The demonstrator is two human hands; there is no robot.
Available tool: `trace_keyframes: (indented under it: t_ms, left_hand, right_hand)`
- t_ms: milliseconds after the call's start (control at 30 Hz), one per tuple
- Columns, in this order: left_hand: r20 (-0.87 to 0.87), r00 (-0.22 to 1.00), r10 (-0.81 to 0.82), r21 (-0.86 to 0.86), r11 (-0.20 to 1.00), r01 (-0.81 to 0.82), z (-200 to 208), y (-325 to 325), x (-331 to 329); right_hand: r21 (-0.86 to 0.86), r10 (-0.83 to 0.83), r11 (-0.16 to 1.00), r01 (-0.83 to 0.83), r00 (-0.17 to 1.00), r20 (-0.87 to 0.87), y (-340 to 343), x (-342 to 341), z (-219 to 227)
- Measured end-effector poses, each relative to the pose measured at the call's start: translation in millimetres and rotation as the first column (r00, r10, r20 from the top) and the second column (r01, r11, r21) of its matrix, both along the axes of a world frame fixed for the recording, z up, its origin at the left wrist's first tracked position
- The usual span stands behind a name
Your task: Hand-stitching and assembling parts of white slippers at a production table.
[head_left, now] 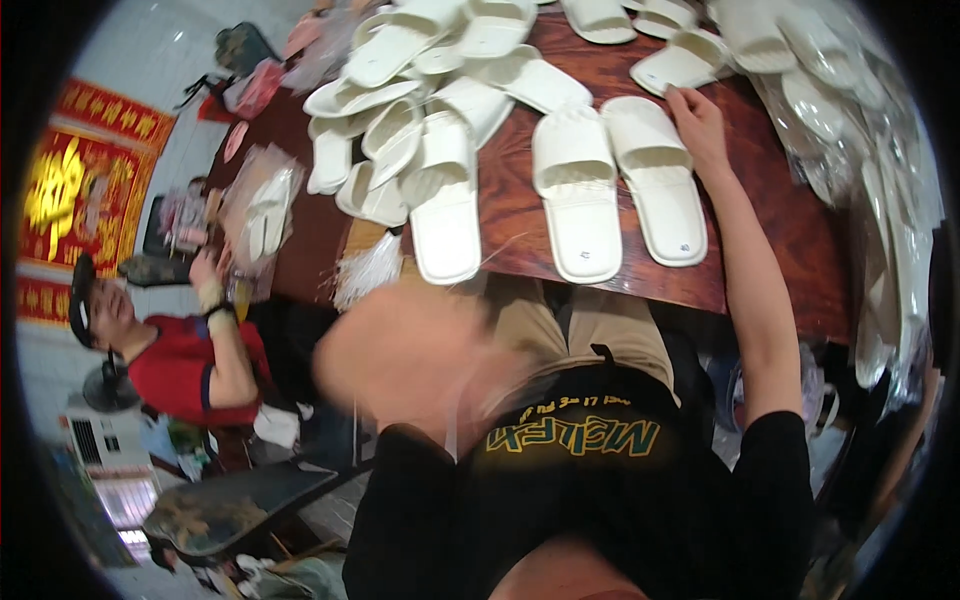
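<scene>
A pair of white slippers, the left one (577, 225) and the right one (665, 205), lies side by side at the table's near edge, soles toward me. Beyond them my right hand (697, 125) reaches out, its fingers closed at the heel edge of another white slipper (685, 60). My left hand (400, 350) is smeared by motion in front of my body, below the table edge. Its fingers cannot be made out. Beside it is a faint see-through sheet, perhaps plastic film (490, 395). A single white slipper (445, 210) rests nearest that hand on the table.
White slippers (400, 45) are heaped at the far left of the brown wooden table (510, 225). Plastic-wrapped slippers (825, 120) pile up along the right side. White tassel-like strands (368, 272) hang at the near edge. A person in red (190, 350) sits at the left.
</scene>
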State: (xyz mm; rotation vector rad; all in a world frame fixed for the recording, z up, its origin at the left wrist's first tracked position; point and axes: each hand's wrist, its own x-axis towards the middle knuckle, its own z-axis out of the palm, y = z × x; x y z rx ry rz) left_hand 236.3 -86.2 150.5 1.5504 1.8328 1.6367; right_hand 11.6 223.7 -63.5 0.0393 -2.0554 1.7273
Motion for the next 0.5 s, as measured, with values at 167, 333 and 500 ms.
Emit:
trace_keyframes:
  t_ms: [167,333,500]
  left_hand:
    - [-0.480,0.542,0.690,-0.537,0.258,-0.803,-119.3,63.2,-61.1]
    - [-0.476,0.468,0.745,-0.476,0.229,-0.849,-138.6,106.9,-110.1]
    - [-0.547,0.470,0.693,-0.493,0.187,-0.850,-184.6,104.2,-144.4]
  right_hand:
    - [0.028,0.080,0.996,-0.079,0.997,-0.008,-21.0,0.3,26.0]
    - [0.012,0.058,0.998,-0.060,0.994,0.097,-12.8,-2.6,21.4]
    - [0.147,-0.007,0.989,-0.016,0.987,0.159,-10.6,-6.4,10.4]
